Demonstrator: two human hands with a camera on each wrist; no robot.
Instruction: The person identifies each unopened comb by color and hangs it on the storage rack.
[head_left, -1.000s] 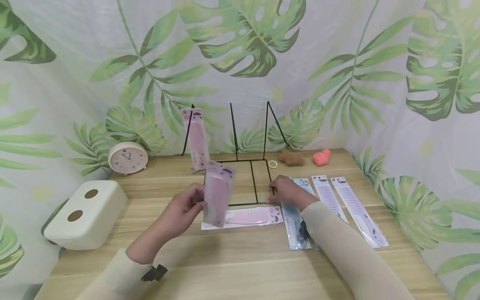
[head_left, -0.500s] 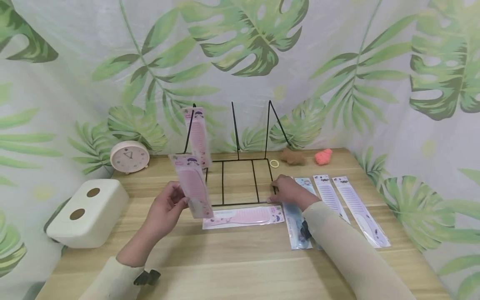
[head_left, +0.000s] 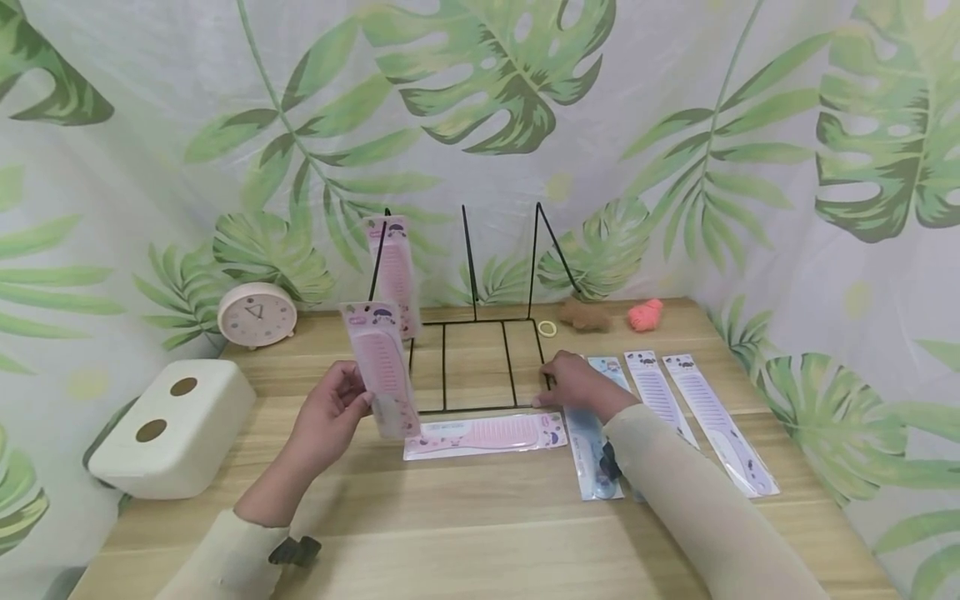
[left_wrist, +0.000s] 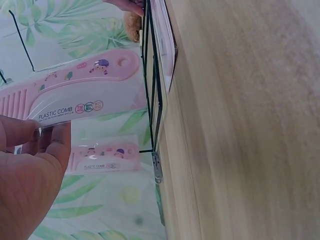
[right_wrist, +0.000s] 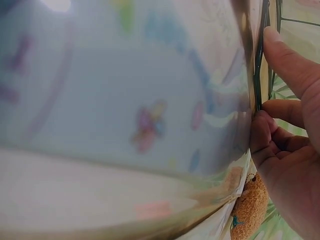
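Inspected from beside the worktop: a black wire rack stands along the middle of its far edge. A white box sits at the left edge, with a round clock near the far left corner.

The held pink comb pack is off the worktop, upright with its top tipped slightly left, before the rack's near left corner. Whether its foot touches anything cannot be told. A second pink comb pack stands at the rack's left end; a third pink comb pack lies flat along the rack's near side. Toward the right edge lie a blue pack and two purple comb packs.

Recommended handling, in my judgement: keep the rack steady, support the held pack low without bending its film, and clear the wire corner.

Pose: the left hand reaches from the near side, clamped on the pack's lower left margin, thumb toward the wearer. The right hand stretches over the blue pack, thumb and fingers gripping the rack's right side.
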